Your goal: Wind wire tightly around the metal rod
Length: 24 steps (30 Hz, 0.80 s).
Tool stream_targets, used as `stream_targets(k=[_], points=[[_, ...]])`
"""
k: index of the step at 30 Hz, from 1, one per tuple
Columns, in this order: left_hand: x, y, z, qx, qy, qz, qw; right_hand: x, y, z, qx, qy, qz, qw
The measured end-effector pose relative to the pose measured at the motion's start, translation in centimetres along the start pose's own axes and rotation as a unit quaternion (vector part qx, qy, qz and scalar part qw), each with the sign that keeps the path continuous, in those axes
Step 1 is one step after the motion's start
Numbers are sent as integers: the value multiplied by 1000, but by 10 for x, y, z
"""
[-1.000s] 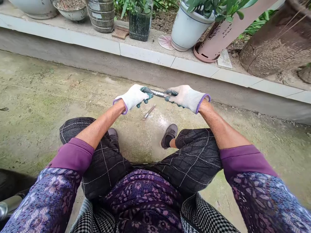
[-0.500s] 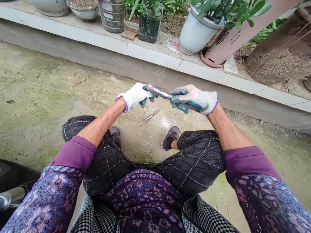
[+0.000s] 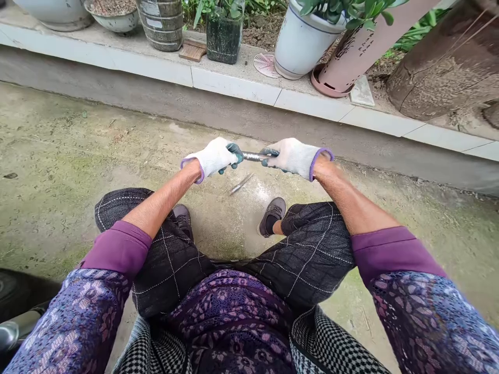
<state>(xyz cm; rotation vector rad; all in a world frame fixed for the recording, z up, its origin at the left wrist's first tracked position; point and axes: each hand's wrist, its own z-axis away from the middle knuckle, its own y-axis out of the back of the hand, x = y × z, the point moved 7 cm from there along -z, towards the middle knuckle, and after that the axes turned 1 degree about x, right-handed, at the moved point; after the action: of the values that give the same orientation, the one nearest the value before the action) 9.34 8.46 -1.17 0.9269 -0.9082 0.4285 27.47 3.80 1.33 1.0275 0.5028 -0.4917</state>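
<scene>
Out in front of my knees, both gloved hands hold a wire-wrapped rod (image 3: pixel 252 156) roughly level. My left hand (image 3: pixel 220 156) is closed round its left end. On the right part, my right hand (image 3: pixel 290 156) is closed too, its fingers wrapped over the rod. The gloves are white knit with dark green-blue palms and purple cuffs. Silvery wire shows on the short stretch between the hands; both ends are hidden in the gloves. Below them, a thin metal rod (image 3: pixel 240 184) lies on the concrete beside a patch of white powder (image 3: pixel 262 192).
A low tiled ledge (image 3: pixel 234 87) runs across the front. On it stand a white pot (image 3: pixel 304 44), a pink planter (image 3: pixel 345 57), a ribbed plastic container (image 3: pixel 160 23) and a dark square planter (image 3: pixel 223 39). My shoes (image 3: pixel 275 210) flank the powder. A shiny metal object (image 3: pixel 17 330) is at lower left.
My right hand has moved left and turned over, back of the glove now up, closer to my left hand. The rod has levelled, and less of it shows.
</scene>
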Motion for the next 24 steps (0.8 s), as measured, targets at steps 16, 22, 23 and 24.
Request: stream_targets(k=[16,22,23,24], points=[[-8,19,8,-23,-24,63,997,-19,-3,12,-73,73,-202,974],[-1,8,12,-52,-11,-21,998,-1,-12,15,-137,32,-37,989],[-1,4,11,-55,-9,-31,998,1,-13,14,-135,27,-4,990],[-1,1,10,-54,-6,-39,998,3,-14,13,-129,22,24,991]])
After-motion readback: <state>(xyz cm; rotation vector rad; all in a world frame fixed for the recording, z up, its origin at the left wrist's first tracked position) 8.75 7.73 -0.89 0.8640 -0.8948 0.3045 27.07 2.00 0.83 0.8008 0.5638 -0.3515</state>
